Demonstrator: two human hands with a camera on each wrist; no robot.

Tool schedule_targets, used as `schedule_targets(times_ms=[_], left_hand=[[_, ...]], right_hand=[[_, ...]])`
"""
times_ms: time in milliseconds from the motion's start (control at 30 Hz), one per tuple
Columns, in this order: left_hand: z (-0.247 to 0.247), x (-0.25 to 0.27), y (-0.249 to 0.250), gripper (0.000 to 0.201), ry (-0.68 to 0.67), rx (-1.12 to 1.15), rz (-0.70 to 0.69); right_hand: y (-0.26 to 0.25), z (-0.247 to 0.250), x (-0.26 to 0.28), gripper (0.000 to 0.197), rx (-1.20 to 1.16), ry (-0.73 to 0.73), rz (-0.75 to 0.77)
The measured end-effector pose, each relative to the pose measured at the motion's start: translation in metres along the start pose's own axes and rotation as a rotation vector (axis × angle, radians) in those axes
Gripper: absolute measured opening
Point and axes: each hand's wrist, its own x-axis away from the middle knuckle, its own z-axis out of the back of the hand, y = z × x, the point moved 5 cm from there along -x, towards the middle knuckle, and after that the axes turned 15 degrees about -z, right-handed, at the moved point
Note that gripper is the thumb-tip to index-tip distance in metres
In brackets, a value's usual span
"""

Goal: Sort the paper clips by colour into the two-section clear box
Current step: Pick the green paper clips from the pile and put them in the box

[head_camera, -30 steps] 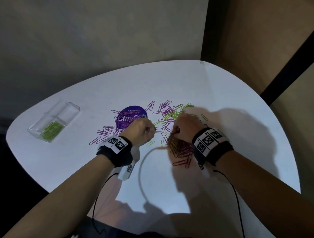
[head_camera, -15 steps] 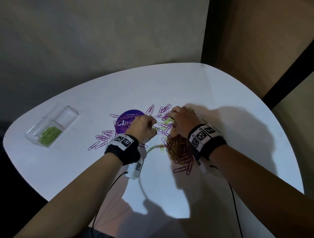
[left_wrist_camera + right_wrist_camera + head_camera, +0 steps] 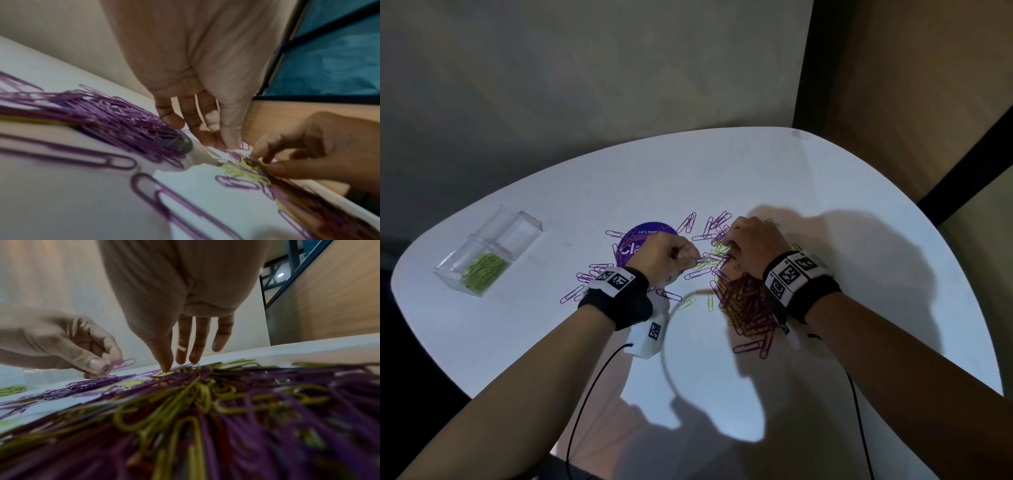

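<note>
My left hand [image 3: 693,262] pinches one purple paper clip [image 3: 121,364] between thumb and forefinger, just above the table. My right hand [image 3: 729,248] reaches down with fairly straight fingers. Its fingertips [image 3: 167,368] touch green and purple clips at the far end of the mixed pile [image 3: 746,305]. The two hands are almost touching. The clear two-section box [image 3: 530,224] stands at the far left of the table. Green clips [image 3: 482,270] fill its near section, and its far section looks empty.
A round purple disc [image 3: 633,240] with white lettering lies behind my left hand, with purple clips heaped on it [image 3: 123,120]. Loose purple clips [image 3: 585,277] are scattered left of my left wrist. The white table's edge curves round close to the box.
My right hand has moved a little farther from me into the scattered clips beyond the pile. My left hand has stayed beside it, fingers pinched.
</note>
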Motion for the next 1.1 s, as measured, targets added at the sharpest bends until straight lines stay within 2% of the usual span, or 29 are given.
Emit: schedule_targets(times_ms=[67, 133, 233, 333, 433, 567, 700, 867, 1033, 1100], left_hand=[[0.007, 0.005, -0.004, 0.014, 0.035, 0.155, 0.056], [0.014, 0.008, -0.008, 0.013, 0.069, 0.139, 0.06], [0.026, 0.007, -0.012, 0.012, 0.138, -0.168, 0.025], [0.018, 0.007, -0.006, 0.014, 0.166, -0.399, -0.075], [-0.008, 0.004, 0.008, 0.024, 0.092, -0.414, -0.149], [-0.025, 0.001, 0.017, 0.029, 0.001, -0.474, -0.107], [-0.026, -0.004, 0.02, 0.014, 0.015, -0.48, -0.067], [-0.026, -0.011, 0.022, 0.014, -0.113, -0.52, -0.039], [-0.028, -0.005, 0.013, 0.004, -0.208, -0.38, -0.039], [-0.026, 0.0, 0.008, 0.012, -0.2, -0.274, -0.013]], right_hand=[[-0.002, 0.001, 0.0, 0.033, -0.004, 0.011, 0.011], [-0.004, 0.001, 0.0, 0.038, 0.023, 0.013, 0.025], [-0.004, 0.0, 0.001, 0.04, 0.069, 0.003, 0.033], [-0.005, 0.0, 0.001, 0.04, 0.089, -0.018, 0.033], [-0.007, 0.004, -0.002, 0.04, 0.098, -0.024, 0.033], [-0.016, 0.003, -0.005, 0.037, 0.129, -0.039, 0.101], [-0.019, 0.002, -0.007, 0.028, 0.146, -0.054, 0.108], [-0.015, 0.005, -0.007, 0.017, 0.113, -0.03, 0.11], [-0.004, 0.005, -0.006, 0.015, -0.028, -0.1, 0.054], [0.0, 0.007, -0.004, 0.014, -0.144, -0.125, 0.009]])
